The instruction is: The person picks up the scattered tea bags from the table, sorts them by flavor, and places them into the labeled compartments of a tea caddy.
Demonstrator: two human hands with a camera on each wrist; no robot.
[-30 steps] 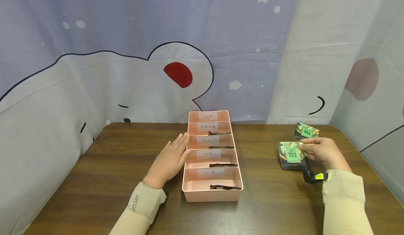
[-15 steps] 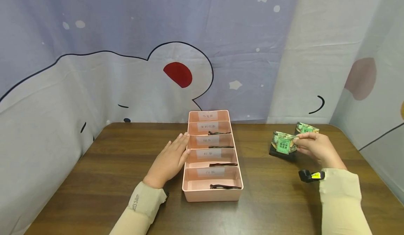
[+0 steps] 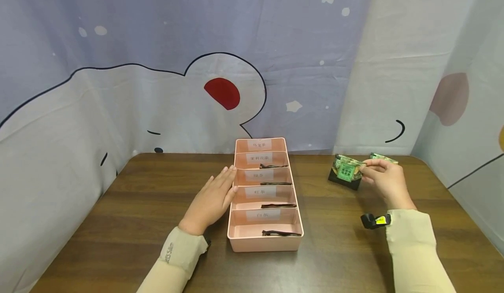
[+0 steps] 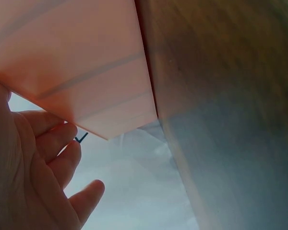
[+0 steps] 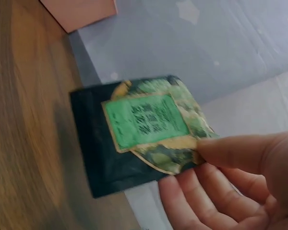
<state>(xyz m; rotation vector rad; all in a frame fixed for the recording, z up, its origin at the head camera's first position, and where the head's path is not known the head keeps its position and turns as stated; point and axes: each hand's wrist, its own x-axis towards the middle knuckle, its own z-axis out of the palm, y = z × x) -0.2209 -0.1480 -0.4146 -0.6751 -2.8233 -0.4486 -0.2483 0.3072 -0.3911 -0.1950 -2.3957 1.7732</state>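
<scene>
Between thumb and fingers my right hand (image 3: 383, 181) pinches one edge of a black-and-green tea sachet (image 3: 346, 171), raised over the right side of the table. In the right wrist view the sachet (image 5: 139, 132) shows its green label and printed picture. My left hand (image 3: 210, 199) lies against the left side of a pink divided box (image 3: 264, 245), fingers extended along its rim. The left wrist view has that hand's fingertips touching the box's edge. Paper labels mark the box's compartments, and dark sachets (image 3: 281, 233) stand on edge in several of them; none shows in the farthest one.
A second green sachet (image 3: 383, 157) lies at the table's back right, partly hidden behind my right hand. The wooden table (image 3: 334, 249) ends at a printed curtain (image 3: 307, 65) along the back. A small black device (image 3: 374, 221) is on my right wrist.
My right hand has lifted the tea sachet from the table and carried it left and toward the back. My left hand and the box have stayed put.
</scene>
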